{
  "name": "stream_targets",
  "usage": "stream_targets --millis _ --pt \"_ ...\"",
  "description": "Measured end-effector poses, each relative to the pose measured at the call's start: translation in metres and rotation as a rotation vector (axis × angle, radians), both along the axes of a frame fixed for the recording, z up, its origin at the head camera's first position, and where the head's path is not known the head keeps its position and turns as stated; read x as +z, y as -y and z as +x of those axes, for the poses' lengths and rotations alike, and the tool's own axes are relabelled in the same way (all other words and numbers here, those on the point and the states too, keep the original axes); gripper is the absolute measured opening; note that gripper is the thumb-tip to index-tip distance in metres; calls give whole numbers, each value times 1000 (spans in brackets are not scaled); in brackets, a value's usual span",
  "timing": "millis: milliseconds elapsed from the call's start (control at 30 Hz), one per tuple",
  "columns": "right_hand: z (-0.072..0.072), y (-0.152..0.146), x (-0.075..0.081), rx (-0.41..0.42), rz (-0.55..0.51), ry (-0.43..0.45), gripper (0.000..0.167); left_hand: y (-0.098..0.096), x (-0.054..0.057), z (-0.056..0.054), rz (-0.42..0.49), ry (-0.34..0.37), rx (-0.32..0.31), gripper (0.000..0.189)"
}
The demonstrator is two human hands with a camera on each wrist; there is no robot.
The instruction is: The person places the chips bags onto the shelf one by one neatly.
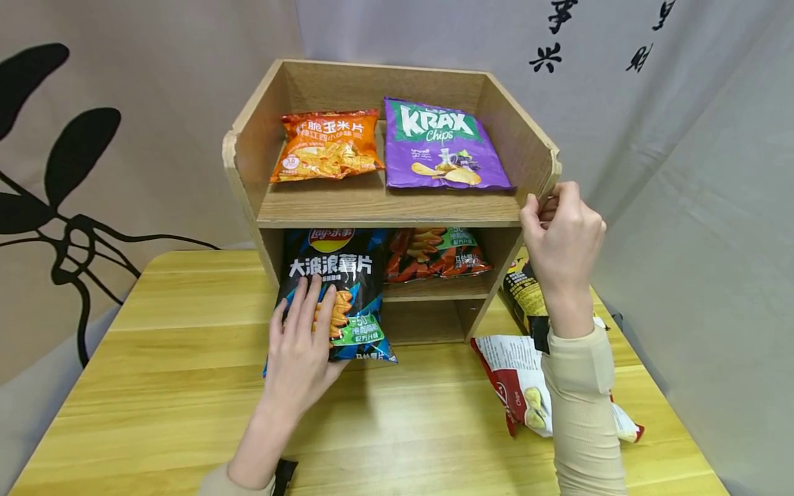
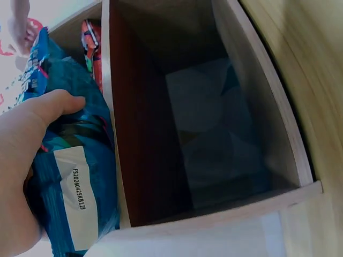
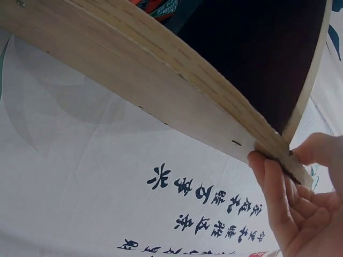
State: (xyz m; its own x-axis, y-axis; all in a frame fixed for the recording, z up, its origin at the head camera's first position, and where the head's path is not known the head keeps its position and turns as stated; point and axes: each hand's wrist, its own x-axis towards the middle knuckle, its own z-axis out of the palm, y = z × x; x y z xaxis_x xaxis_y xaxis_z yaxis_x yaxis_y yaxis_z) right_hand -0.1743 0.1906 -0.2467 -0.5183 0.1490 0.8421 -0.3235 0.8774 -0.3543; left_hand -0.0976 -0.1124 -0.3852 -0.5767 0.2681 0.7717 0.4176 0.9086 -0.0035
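My left hand (image 1: 302, 344) grips a black and blue bag of Lay's potato chips (image 1: 360, 296), fingers spread over its front. The left wrist view shows the thumb (image 2: 59, 104) pressed on the bag's other, blue side, near a white label. The bag's top reaches into the left part of the middle level of a wooden shelf (image 1: 387, 217), while its lower end sticks out in front. My right hand (image 1: 564, 238) pinches the front edge of the shelf's right side panel (image 3: 214, 101), thumb on the inner face and fingers outside.
On the top level lie an orange corn chip bag (image 1: 331, 148) and a purple Krax chips bag (image 1: 443, 148). A red chip bag (image 1: 434, 258) sits at middle right. Right of the shelf, a yellow and black bag (image 1: 526, 293) and a white and red bag (image 1: 511, 379) lie on the table (image 1: 155, 358).
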Motion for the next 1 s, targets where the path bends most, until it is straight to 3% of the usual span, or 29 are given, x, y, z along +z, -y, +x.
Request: stream_targets --millis 167,367,1000 --pt "0 -1 -1 3 8 2 23 -3 2 -7 31 -30 23 109" --pt "0 -2 -1 1 22 -4 24 -4 8 -15 50 19 32 113" --pt "0 -3 -2 8 35 -4 23 -7 7 -14 74 36 37 116"
